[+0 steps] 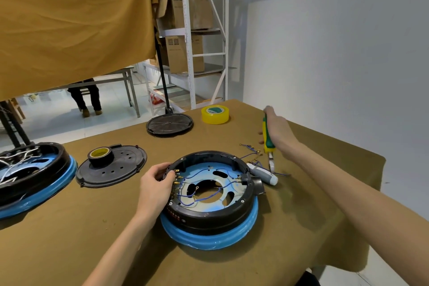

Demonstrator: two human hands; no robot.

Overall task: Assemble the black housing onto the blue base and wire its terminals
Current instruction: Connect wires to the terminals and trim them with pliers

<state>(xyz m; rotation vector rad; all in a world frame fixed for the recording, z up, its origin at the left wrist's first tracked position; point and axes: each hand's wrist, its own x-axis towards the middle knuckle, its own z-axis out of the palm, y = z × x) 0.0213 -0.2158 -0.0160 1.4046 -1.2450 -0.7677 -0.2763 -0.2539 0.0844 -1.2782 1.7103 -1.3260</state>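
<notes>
Two hands are at work over the desk [232,260]: the left hand [156,187] curls its fingers over the near-left rim of the black housing [216,217], fingertips pinching at the row of brass terminals [175,181] inside, while the right hand [279,133] has its grip wrapped round the yellow-and-green pliers [267,139], nose pointing down just above the loose blue wires [253,154] lying right of the housing. The housing already sits on the blue base [210,234] in the middle of the desk, with several blue leads looped across its open centre, so the work looks to be in the wiring stage. The main risk, as I judge it, is at the terminals: they stand close together, and a lead pushed onto the wrong tab, or only half seated, could slip off or bridge its neighbour. The pliers could also nick the thin insulation or crush a small connector if squeezed hard. A white-handled screwdriver [263,174] lies touching the housing's right side among the spare wires, and a careless reach could roll it or drag wires off the desk edge. If the left hand lets up, the housing may shift on the base.
</notes>
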